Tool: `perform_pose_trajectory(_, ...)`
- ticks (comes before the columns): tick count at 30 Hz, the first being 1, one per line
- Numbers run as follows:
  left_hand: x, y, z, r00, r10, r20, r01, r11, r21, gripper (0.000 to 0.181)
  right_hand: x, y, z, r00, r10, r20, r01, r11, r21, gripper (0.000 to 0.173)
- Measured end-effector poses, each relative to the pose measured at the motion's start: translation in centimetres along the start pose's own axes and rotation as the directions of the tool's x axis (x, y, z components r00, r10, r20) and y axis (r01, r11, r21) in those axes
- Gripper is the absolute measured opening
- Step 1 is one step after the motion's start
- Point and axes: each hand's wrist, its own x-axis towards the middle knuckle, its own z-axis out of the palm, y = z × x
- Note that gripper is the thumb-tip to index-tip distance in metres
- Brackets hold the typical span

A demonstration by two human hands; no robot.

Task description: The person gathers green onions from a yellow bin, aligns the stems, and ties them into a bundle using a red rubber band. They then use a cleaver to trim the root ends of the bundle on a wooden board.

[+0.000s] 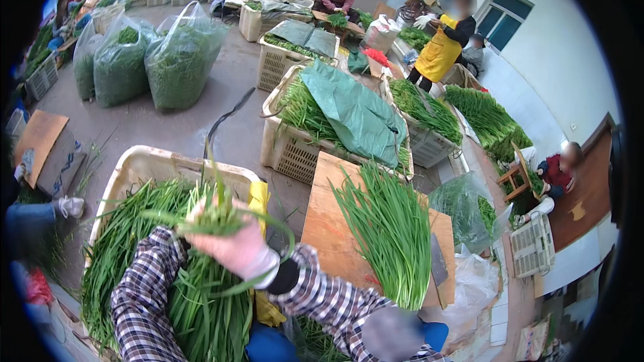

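My right hand (234,249), in a thin whitish glove, grips a bunch of garlic chives (219,216) by the cut ends, which face up toward me. Long leaves hang below the fist. My left forearm in a checked sleeve (148,286) reaches over the crate; its hand is mostly hidden behind the bunch and my right hand, so its grip cannot be made out. Under both arms, a white plastic crate (151,153) holds many loose chives (211,306). To the right, a wooden board (322,216) bears a spread pile of chives (387,231) with a flat dark blade (437,261) beside it.
Beyond the board stands a crate (287,146) of chives under a green sheet (357,110). Filled clear bags (181,65) stand on the floor. A person in a yellow apron (437,53) stands at the back right; others sit at work. Yellow plastic (258,201) lines my crate's edge.
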Motion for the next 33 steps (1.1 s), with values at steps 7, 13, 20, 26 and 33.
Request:
perform_pose_trajectory(7,0.8,-1.3,1.1,0.999,0.033,-0.010,-0.031,0.984,0.174,0.053,8.0,-10.3,-2.4,0.996,-0.008,0.089,-0.005,0.989,0.145,0.017)
perform_pose_trajectory(13,1.6,-3.3,4.1,0.997,0.074,-0.026,-0.059,0.920,0.388,0.046,11.0,-22.9,-7.9,0.923,-0.383,-0.022,0.383,0.924,-0.011,0.021)
perform_pose_trajectory(20,3.9,1.2,2.3,0.977,-0.186,-0.104,0.212,0.800,0.561,0.035,7.8,-25.2,-11.4,0.856,-0.440,-0.271,0.407,0.898,-0.170,0.020)
perform_pose_trajectory(26,-0.4,20.4,2.2,0.732,-0.341,-0.589,0.646,0.621,0.443,0.031,4.0,-27.0,-15.1,0.748,-0.543,-0.382,0.495,0.840,-0.222,0.028)
perform_pose_trajectory(33,8.7,37.8,15.1,0.773,0.290,-0.564,-0.634,0.322,-0.703,0.102,-7.4,-24.6,-12.7,0.493,-0.781,0.383,0.557,-0.055,-0.829,0.020)
